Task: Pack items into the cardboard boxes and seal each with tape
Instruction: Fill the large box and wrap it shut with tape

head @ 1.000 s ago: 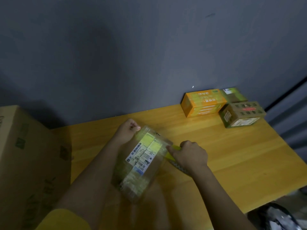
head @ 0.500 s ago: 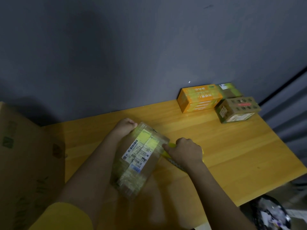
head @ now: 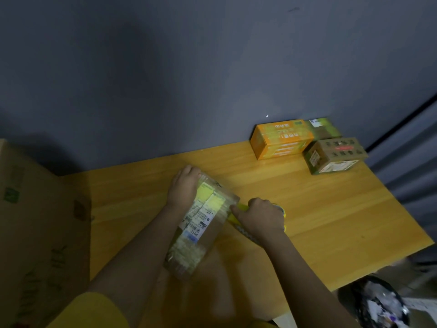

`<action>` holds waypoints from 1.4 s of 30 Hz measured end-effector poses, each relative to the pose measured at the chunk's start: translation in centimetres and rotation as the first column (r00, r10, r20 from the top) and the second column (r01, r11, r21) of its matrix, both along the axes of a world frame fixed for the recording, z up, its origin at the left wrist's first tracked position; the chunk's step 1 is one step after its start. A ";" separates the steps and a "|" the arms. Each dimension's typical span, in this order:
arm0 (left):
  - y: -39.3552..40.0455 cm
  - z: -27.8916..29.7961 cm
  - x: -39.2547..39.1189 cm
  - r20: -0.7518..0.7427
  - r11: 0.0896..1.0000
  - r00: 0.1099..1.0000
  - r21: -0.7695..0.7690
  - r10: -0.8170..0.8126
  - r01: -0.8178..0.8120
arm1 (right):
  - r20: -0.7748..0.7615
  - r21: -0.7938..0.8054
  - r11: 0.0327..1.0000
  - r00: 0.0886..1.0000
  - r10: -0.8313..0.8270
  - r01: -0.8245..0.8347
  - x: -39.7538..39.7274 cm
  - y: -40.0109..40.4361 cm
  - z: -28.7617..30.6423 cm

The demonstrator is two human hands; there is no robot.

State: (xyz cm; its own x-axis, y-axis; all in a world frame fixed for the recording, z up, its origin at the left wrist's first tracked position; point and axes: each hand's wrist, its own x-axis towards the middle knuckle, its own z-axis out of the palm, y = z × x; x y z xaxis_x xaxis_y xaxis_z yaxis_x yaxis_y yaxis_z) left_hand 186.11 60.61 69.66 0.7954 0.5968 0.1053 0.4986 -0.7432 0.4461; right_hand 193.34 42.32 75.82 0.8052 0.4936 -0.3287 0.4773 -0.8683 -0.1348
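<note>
on the table (head: 331, 221), a taped cardboard box (head: 203, 223) lies between both hands. left hand (head: 183, 188) grips its far end; right hand (head: 259, 216) clutches a yellow tape dispenser (head: 238, 217) at its side.

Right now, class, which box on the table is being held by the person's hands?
The labelled cardboard box at the table's middle; the orange box and brown box sit untouched by the wall.
</note>
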 end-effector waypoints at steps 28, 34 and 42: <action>-3.4 0.9 0.1 -0.413 0.964 0.904 -0.177 0.108 -0.196 | -0.458 0.216 0.976 0.887 0.066 0.038 2.7 -6.1 -10.8; -6.4 2.8 -1.8 -0.154 0.988 0.984 -0.110 0.091 -0.109 | -0.396 0.190 0.982 0.914 0.092 -0.017 3.1 -5.9 -10.6; -11.3 2.0 -1.3 -0.671 0.996 0.739 0.000 0.067 -0.090 | -0.381 0.192 0.975 0.907 0.179 -0.112 3.4 -5.8 -9.1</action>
State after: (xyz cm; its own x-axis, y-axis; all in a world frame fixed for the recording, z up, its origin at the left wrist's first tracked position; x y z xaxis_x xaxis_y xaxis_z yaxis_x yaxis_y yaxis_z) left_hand 184.82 49.34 71.65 0.6044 0.6538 -0.4552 0.7331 -0.6802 -0.0036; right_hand 196.77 36.54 66.75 0.5418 0.6685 -0.5095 0.4753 -0.7436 -0.4702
